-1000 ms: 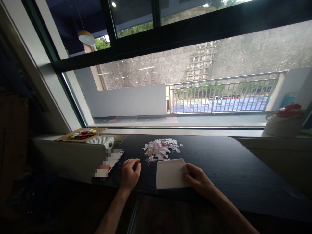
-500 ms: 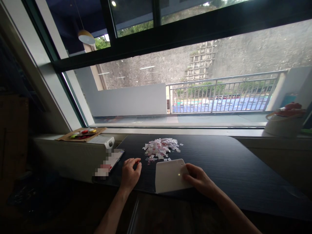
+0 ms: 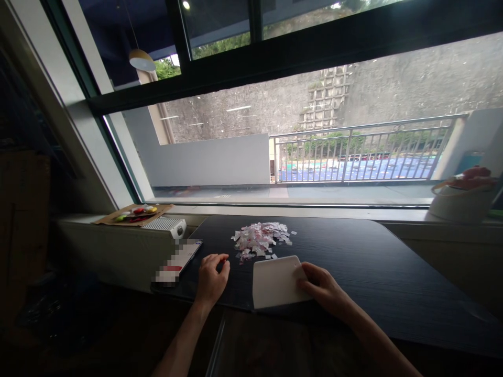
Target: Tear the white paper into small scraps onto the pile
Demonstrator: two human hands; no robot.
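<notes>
My right hand [image 3: 320,283] grips the right edge of a flat white plastic scraper [image 3: 277,285] with rounded corners, thumb on the near face. The scraper is tilted up at the table's near edge, just in front of a heap of small white and pinkish paper scraps [image 3: 259,238]. A few scraps lie loose around the heap. Left of the scraper, my left hand [image 3: 212,275] rests at the dark table, its fingers curled and thumb tip close to the forefinger. A small dark reddish spot shows between those tips, too small to make out.
Left of my left hand, a flat, partly blurred device or card [image 3: 181,262] lies on the black table [image 3: 373,272]. Beyond it are a white radiator [image 3: 118,251] and cardboard with colourful items [image 3: 135,213]. A pale bucket-like container [image 3: 458,201] stands on the right sill, beside the window.
The view has shifted slightly. The scraper's tilt has changed a little, and a light reflection on its face is gone. Both hands and the heap otherwise look the same.
</notes>
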